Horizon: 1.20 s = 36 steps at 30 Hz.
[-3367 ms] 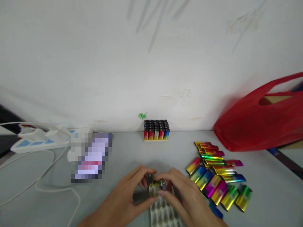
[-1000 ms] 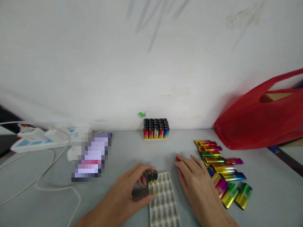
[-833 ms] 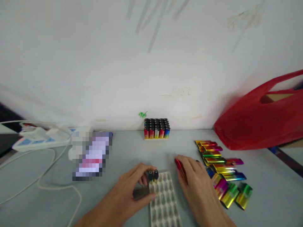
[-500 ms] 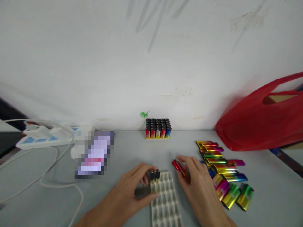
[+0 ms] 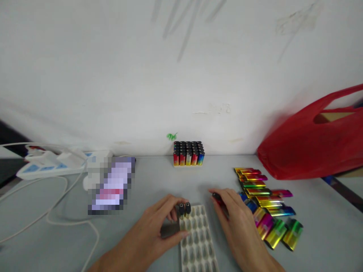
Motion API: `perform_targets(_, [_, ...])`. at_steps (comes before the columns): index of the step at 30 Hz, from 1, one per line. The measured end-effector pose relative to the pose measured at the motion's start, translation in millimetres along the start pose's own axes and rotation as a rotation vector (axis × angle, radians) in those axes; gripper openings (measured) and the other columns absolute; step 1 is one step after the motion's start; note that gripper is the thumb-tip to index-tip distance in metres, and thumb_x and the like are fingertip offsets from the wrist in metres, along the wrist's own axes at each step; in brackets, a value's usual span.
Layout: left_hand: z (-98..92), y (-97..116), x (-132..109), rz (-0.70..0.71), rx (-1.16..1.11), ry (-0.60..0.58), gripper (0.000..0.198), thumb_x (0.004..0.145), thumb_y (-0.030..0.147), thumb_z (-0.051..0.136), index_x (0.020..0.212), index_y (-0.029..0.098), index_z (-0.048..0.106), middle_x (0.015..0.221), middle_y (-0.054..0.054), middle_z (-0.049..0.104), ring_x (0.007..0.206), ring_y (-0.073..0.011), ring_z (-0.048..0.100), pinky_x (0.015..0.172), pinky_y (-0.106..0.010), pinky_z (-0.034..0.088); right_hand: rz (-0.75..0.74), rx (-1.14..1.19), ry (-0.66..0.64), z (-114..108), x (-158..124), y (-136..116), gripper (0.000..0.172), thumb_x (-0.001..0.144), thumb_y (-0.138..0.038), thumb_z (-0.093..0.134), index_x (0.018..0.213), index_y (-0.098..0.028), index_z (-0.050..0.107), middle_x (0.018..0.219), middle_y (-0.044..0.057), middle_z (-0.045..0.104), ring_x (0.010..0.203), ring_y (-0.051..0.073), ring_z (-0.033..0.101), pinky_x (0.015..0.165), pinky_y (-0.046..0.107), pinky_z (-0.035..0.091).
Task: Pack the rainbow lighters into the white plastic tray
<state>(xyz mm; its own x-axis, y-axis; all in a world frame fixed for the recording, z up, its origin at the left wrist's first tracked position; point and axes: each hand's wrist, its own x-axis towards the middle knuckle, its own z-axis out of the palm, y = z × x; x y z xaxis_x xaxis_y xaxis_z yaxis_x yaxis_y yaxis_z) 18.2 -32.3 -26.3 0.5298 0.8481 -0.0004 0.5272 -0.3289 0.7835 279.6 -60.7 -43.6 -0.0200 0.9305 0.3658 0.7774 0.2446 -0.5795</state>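
A pale tray [image 5: 198, 238] with rows of oval slots lies in front of me. Two black-topped lighters [image 5: 184, 209] stand in its far left corner. My left hand [image 5: 167, 219] curls around that corner, fingertips beside the lighters and thumb on the tray's left side. Just right of the tray, my right hand [image 5: 234, 215] is closed on a red lighter [image 5: 220, 200], its black end pointing away from me. The lighter is mostly hidden by the fingers. Loose metallic-coloured lighters [image 5: 276, 233] lie right of this hand.
A full block of upright black-topped lighters [image 5: 188, 154] stands against the wall. On the left are a phone [image 5: 113, 185], a power strip [image 5: 53, 164] and white cables [image 5: 66, 223]. A red bag [image 5: 306, 147] sits at the right back.
The lighter in my right hand has turned: its red end pointed away before, its black end now. My left hand and the tray have stayed in place.
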Motion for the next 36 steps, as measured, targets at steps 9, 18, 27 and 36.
perform_targets(9, [-0.1,1.0,-1.0,0.01,0.001,0.001,0.048,0.094,0.022,0.086,0.138,0.032,0.068,0.115,-0.001,0.073,0.104,-0.0232,0.07,0.096,-0.033,0.056,0.081,0.18,-0.021,-10.7,1.5,-16.9,0.025,0.116,-0.04,0.048,0.114,-0.028,0.069,0.098,0.003,0.076,0.086,0.022,0.072,0.082,0.033,0.056])
perform_targets(18, [-1.4,1.5,-0.1,0.031,0.017,-0.001,0.046,0.095,0.022,0.085,0.137,0.032,0.069,0.113,0.0,0.072,0.103,-0.023,0.07,0.095,-0.032,0.056,0.466,0.62,-0.022,-15.0,1.5,-12.9,0.063,0.105,-0.079,0.049,0.074,-0.026,0.059,0.072,0.002,0.059,0.068,0.021,0.055,0.061,0.031,0.047])
perform_targets(27, [-3.0,4.4,0.3,0.023,0.011,-0.019,0.04,0.096,0.02,0.084,0.132,0.031,0.068,0.116,0.001,0.072,0.106,-0.022,0.069,0.096,-0.03,0.053,0.589,0.997,-0.339,-12.8,16.4,-19.6,0.075,0.091,-0.094,0.049,0.06,-0.026,0.044,0.055,-0.007,0.029,0.052,0.012,0.023,0.052,0.029,0.021])
perform_targets(36, [-0.6,2.2,-1.2,0.033,0.012,-0.022,0.037,0.097,0.022,0.085,0.128,0.031,0.067,0.115,0.002,0.071,0.106,-0.021,0.069,0.095,-0.029,0.052,0.64,1.147,-0.472,-14.0,10.8,-23.0,0.072,0.088,-0.093,0.056,0.064,-0.026,0.049,0.056,-0.007,0.032,0.053,0.013,0.023,0.053,0.031,0.023])
